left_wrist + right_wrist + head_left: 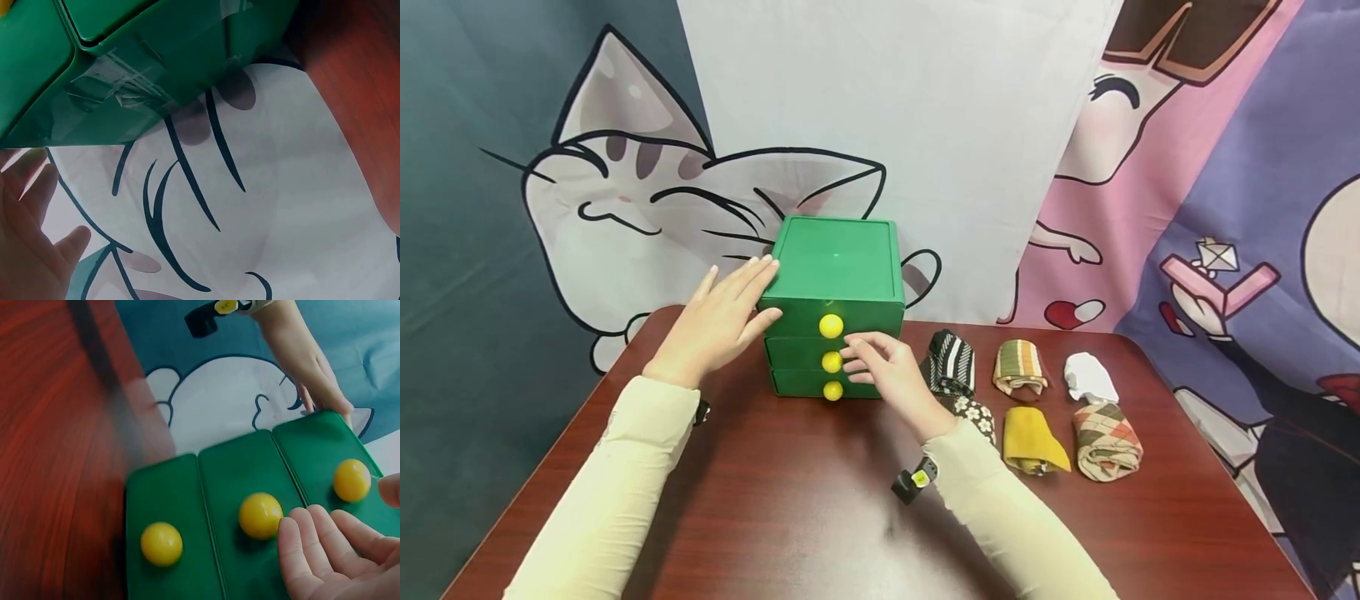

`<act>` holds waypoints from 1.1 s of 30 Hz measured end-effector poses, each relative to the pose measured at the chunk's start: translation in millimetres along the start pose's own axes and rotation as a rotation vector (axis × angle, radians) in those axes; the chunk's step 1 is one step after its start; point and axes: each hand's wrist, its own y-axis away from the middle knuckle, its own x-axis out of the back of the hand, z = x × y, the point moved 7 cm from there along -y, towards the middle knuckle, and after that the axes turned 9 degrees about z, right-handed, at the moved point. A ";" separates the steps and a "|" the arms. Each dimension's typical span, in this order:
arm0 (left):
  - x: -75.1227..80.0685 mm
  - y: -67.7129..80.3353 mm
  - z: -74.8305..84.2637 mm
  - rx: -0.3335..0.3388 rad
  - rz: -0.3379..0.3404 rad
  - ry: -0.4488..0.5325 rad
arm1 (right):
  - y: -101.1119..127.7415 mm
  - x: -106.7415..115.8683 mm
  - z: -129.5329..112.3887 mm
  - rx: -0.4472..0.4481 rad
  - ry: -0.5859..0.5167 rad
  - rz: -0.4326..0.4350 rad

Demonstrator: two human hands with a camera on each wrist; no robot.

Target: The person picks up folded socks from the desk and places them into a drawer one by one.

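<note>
A green three-drawer box (838,258) stands at the back of the table, its drawers closed. Round yellow knobs sit on its front: a top knob (831,326), a middle knob (260,515) and a bottom knob (161,544). My left hand (718,317) lies at the upper left edge of the box, fingers extended and thumb toward the front. In front of the drawers, my right hand (891,375) hovers just right of the knobs with fingers loosely bent, holding nothing. The right wrist view has its fingertips (290,534) close beside the middle knob; contact there is unclear.
Right of the box lie several rolled socks: a black-and-white striped one (953,364), a flowered one (976,414) partly behind my right arm, a multicolour striped one (1020,365), a white one (1088,377), a yellow one (1030,437) and an argyle one (1107,442). A cartoon-printed cloth (880,100) hangs behind.
</note>
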 end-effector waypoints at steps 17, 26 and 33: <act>0.4 -7.3 -2.5 -0.043 -0.037 0.020 | -12.5 -29.8 5.3 -0.193 -0.234 0.005; 4.5 -8.5 -4.8 -0.038 -0.036 0.057 | -9.9 -30.0 4.7 -0.174 -0.221 0.063; 4.9 -12.6 -8.2 -0.023 -0.097 0.085 | 0.3 -26.7 4.4 -0.149 -0.190 0.098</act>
